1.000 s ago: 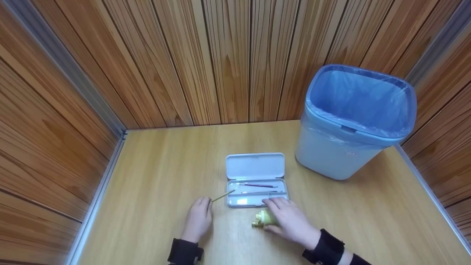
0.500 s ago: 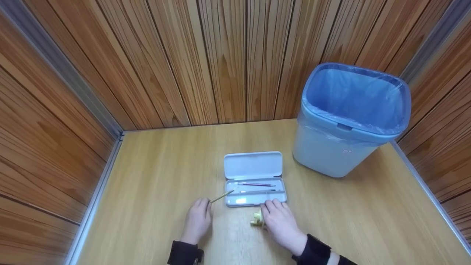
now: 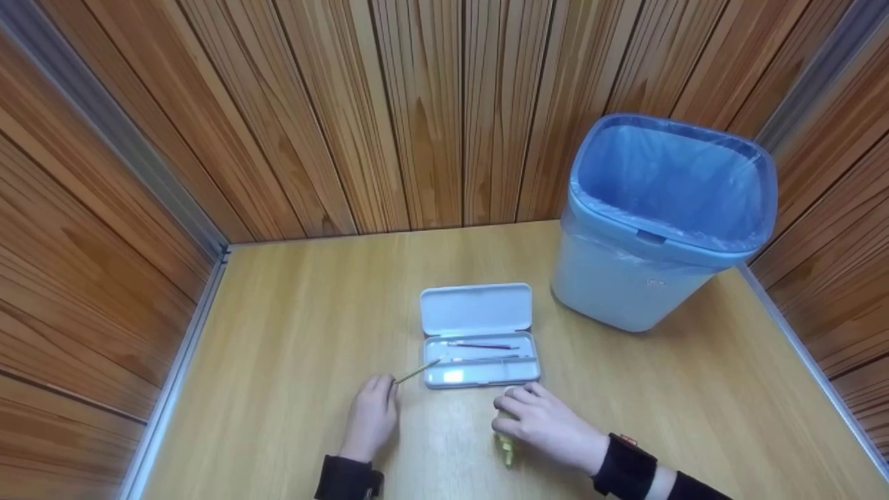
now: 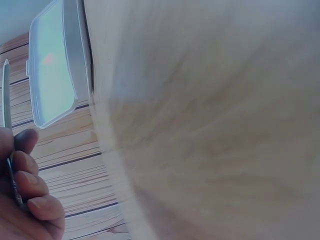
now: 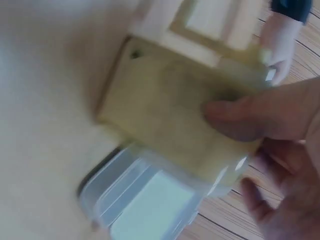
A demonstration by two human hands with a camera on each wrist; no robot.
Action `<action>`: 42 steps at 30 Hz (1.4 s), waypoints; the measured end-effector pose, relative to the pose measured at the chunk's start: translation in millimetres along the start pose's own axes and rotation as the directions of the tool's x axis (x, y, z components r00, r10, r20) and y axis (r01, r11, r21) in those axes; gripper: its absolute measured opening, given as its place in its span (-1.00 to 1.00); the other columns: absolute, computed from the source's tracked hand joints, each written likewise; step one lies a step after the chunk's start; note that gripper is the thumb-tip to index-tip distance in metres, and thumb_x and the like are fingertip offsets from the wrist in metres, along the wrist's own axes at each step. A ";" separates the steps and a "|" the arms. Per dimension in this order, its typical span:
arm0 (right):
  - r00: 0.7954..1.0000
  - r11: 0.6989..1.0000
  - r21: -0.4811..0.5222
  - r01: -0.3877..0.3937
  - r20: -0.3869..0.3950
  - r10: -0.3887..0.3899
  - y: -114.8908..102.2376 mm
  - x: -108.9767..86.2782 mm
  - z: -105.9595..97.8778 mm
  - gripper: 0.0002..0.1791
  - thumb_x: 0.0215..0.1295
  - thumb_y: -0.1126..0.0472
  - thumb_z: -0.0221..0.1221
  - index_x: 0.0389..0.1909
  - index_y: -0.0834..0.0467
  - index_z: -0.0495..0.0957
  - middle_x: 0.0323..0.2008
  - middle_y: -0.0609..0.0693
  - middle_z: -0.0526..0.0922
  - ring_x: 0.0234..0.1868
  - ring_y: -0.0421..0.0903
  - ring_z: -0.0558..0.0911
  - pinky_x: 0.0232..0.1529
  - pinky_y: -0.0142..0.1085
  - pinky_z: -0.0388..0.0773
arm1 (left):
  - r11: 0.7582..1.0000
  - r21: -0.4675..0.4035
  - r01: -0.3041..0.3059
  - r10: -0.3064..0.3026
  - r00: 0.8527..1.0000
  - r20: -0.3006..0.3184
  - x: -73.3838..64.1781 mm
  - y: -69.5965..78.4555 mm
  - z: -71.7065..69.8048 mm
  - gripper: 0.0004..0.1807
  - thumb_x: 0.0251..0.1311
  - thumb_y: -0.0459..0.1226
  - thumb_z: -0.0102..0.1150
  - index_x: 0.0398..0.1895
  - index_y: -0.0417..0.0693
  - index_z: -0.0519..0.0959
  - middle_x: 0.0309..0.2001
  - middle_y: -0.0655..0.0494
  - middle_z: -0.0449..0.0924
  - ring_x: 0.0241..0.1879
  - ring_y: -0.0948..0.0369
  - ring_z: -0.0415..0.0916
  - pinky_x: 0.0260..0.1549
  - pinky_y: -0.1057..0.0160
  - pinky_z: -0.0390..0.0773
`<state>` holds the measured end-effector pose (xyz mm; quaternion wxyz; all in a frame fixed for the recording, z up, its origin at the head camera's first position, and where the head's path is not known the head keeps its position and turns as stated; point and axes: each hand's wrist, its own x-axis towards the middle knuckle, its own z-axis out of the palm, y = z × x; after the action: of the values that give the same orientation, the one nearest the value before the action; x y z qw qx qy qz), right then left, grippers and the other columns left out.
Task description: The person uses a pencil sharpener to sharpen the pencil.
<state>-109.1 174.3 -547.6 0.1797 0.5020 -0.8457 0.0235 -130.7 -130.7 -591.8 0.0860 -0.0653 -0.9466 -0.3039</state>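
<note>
My left hand (image 3: 371, 417) pinches a thin yellowish pencil (image 3: 418, 371) whose free end points up and right, overlapping the left edge of a pencil case in the head view. In the left wrist view the fingers curl around the pencil (image 4: 6, 100). My right hand (image 3: 549, 425) grips a yellow-green crank pencil sharpener (image 3: 506, 448), largely hidden under the fingers in the head view. In the right wrist view the boxy sharpener body (image 5: 165, 100) lies between thumb and fingers. The pale pencil case (image 3: 478, 309) lies open just beyond the hands, holding a dark purple pencil (image 3: 486, 346) and another thin stick (image 3: 483, 359).
A blue bin (image 3: 618, 278) with a clear liner stands at the back right of the wooden table (image 3: 312, 312). Wood-panelled walls (image 3: 437, 125) enclose the table at the back and both sides.
My right hand has regripped and turned the sharpener: its knobbed end pointed left before and now points toward me. The left hand and its pencil have stayed nearly still.
</note>
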 end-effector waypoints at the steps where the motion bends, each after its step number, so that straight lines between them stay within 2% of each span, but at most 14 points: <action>1: 1.000 1.000 0.011 0.016 0.004 -0.016 1.9 -3.1 0.1 -0.73 0.02 0.23 0.26 -0.22 -0.11 0.62 -0.06 -0.08 0.65 -0.04 -0.14 0.56 -0.03 -0.21 0.45 | 1.000 0.001 0.001 -0.001 1.000 0.000 -0.2 0.0 0.2 -0.89 0.36 -0.38 0.03 -0.23 -0.18 0.57 -0.31 0.03 0.57 -0.28 0.13 0.55 -0.24 0.14 0.60; 8: 0.997 0.995 0.082 0.049 -0.055 -0.045 9.5 -18.7 4.4 -0.66 0.00 0.21 0.29 -0.15 -0.14 0.64 0.11 0.01 0.64 0.10 -0.07 0.60 0.06 -0.06 0.51 | 0.998 0.013 -0.059 0.059 0.997 -0.046 -0.7 0.6 0.3 -0.92 0.33 -0.41 0.06 -0.27 -0.20 0.56 -0.37 0.06 0.54 -0.36 0.17 0.50 -0.34 0.19 0.55; 10: 0.995 0.991 0.132 0.003 -0.099 0.011 7.4 -18.8 2.1 -0.58 -0.05 0.27 0.34 -0.09 -0.08 0.63 0.11 0.01 0.63 0.10 -0.06 0.60 0.04 -0.05 0.54 | 0.998 0.012 -0.059 0.059 0.997 -0.050 -0.4 1.3 -0.4 -0.91 0.34 -0.41 0.05 -0.26 -0.21 0.56 -0.36 0.05 0.54 -0.35 0.16 0.51 -0.32 0.18 0.57; 13: 0.970 0.958 0.239 -0.158 -0.142 0.195 -1.9 -13.9 -6.8 -0.41 -0.18 0.40 0.33 0.02 0.06 0.60 0.08 0.04 0.62 0.08 -0.02 0.60 0.03 -0.03 0.58 | 0.998 0.011 -0.062 0.062 0.997 -0.050 -0.3 2.0 -2.0 -0.91 0.33 -0.42 0.05 -0.25 -0.22 0.57 -0.35 0.04 0.55 -0.34 0.15 0.52 -0.30 0.17 0.58; 16: 0.888 0.865 0.311 -0.393 -0.117 0.445 -15.9 -3.5 -20.0 -0.34 -0.20 0.42 0.33 0.10 0.21 0.53 0.06 0.11 0.61 0.07 0.04 0.59 0.03 -0.03 0.60 | 0.997 0.010 -0.077 0.077 0.995 -0.063 -0.2 2.3 -3.1 -0.93 0.31 -0.44 0.07 -0.26 -0.23 0.56 -0.36 0.03 0.55 -0.35 0.13 0.52 -0.30 0.15 0.58; 19: 0.754 0.711 0.330 -0.620 0.001 0.657 -27.5 10.3 -30.6 -0.30 -0.05 0.23 0.43 0.18 0.32 0.44 0.06 0.24 0.58 0.08 0.15 0.58 0.05 0.03 0.60 | 0.995 0.011 -0.097 0.098 0.992 -0.079 0.1 2.8 -4.2 -0.94 0.30 -0.46 0.07 -0.29 -0.22 0.55 -0.37 0.04 0.54 -0.37 0.14 0.51 -0.31 0.16 0.57; 22: 0.623 0.565 0.300 -0.768 0.148 0.768 -32.8 22.8 -34.1 -0.15 0.01 0.02 0.46 0.20 0.45 0.36 0.04 0.39 0.54 0.03 0.31 0.57 0.05 0.13 0.57 | 0.995 0.010 -0.098 0.099 0.992 -0.081 0.2 3.2 -4.3 -0.94 0.30 -0.45 0.07 -0.29 -0.21 0.55 -0.38 0.05 0.53 -0.38 0.16 0.50 -0.33 0.18 0.57; 24: 0.553 0.492 0.270 -0.827 0.235 0.800 -33.1 28.3 -31.4 -0.09 0.01 -0.08 0.45 0.15 0.51 0.33 -0.04 0.43 0.54 -0.06 0.33 0.58 -0.01 0.14 0.57 | 0.996 0.011 -0.088 0.089 0.994 -0.068 0.1 3.8 -4.6 -0.94 0.31 -0.44 0.07 -0.29 -0.20 0.55 -0.39 0.07 0.52 -0.39 0.18 0.49 -0.34 0.20 0.56; 26: 0.504 0.445 0.246 -0.861 0.306 0.807 -32.4 30.9 -26.6 -0.05 0.01 -0.14 0.44 0.10 0.57 0.33 -0.11 0.46 0.55 -0.16 0.32 0.60 -0.08 0.14 0.58 | 0.997 0.010 -0.075 0.075 0.996 -0.054 -0.1 3.5 -4.1 -0.93 0.32 -0.43 0.06 -0.28 -0.20 0.55 -0.39 0.07 0.51 -0.38 0.19 0.49 -0.34 0.20 0.57; 29: 0.457 0.394 0.234 -0.889 0.397 0.796 -30.6 32.1 -17.3 -0.04 0.02 -0.19 0.42 0.02 0.62 0.35 -0.27 0.38 0.58 -0.33 0.19 0.60 -0.24 0.04 0.59 | 0.998 0.007 -0.065 0.066 0.997 -0.044 -0.5 3.6 -4.1 -0.92 0.33 -0.42 0.06 -0.29 -0.19 0.55 -0.38 0.07 0.52 -0.38 0.19 0.49 -0.33 0.20 0.57; 34: 0.391 0.269 0.301 -0.915 0.495 0.776 -28.6 32.4 -3.2 -0.22 0.06 -0.09 0.42 -0.08 0.53 0.37 -0.52 0.06 0.46 -0.54 -0.09 0.45 -0.54 -0.25 0.40 | 0.994 0.014 -0.105 0.106 0.991 -0.083 -1.7 3.0 -2.0 -0.95 0.29 -0.44 0.09 -0.31 -0.20 0.55 -0.38 0.04 0.54 -0.38 0.14 0.52 -0.32 0.17 0.58; 36: 0.373 0.228 0.326 -0.918 0.506 0.778 -28.1 32.2 0.3 -0.31 0.05 0.04 0.42 -0.08 0.50 0.35 -0.52 0.05 0.48 -0.55 -0.09 0.46 -0.55 -0.27 0.40 | 0.992 0.022 -0.126 0.128 0.987 -0.097 -1.9 2.6 -0.9 -0.96 0.28 -0.44 0.10 -0.31 -0.21 0.54 -0.39 0.04 0.54 -0.40 0.15 0.51 -0.34 0.18 0.58; 39: 0.377 0.222 0.341 -0.914 0.505 0.776 -28.6 31.1 3.5 -0.39 0.00 0.17 0.41 -0.07 0.45 0.33 -0.47 0.09 0.52 -0.50 -0.06 0.50 -0.50 -0.23 0.47 | 0.990 0.025 -0.138 0.140 0.985 -0.100 -2.5 1.8 -0.8 -0.97 0.27 -0.45 0.11 -0.31 -0.22 0.55 -0.40 0.03 0.55 -0.40 0.14 0.52 -0.35 0.19 0.58; 42: 0.420 0.267 0.351 -0.897 0.493 0.762 -27.8 29.3 3.7 -0.37 -0.02 0.23 0.40 -0.02 0.45 0.33 -0.43 0.13 0.56 -0.44 -0.03 0.55 -0.43 -0.17 0.53 | 0.994 0.021 -0.108 0.109 0.991 -0.078 -3.0 2.0 -2.4 -0.96 0.28 -0.44 0.09 -0.30 -0.20 0.55 -0.40 0.05 0.54 -0.39 0.16 0.50 -0.35 0.20 0.56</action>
<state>-98.9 135.2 -545.5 -0.1167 0.0067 -0.9440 0.3086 -127.2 -130.8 -589.3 0.1402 -0.1040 -0.9400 -0.2932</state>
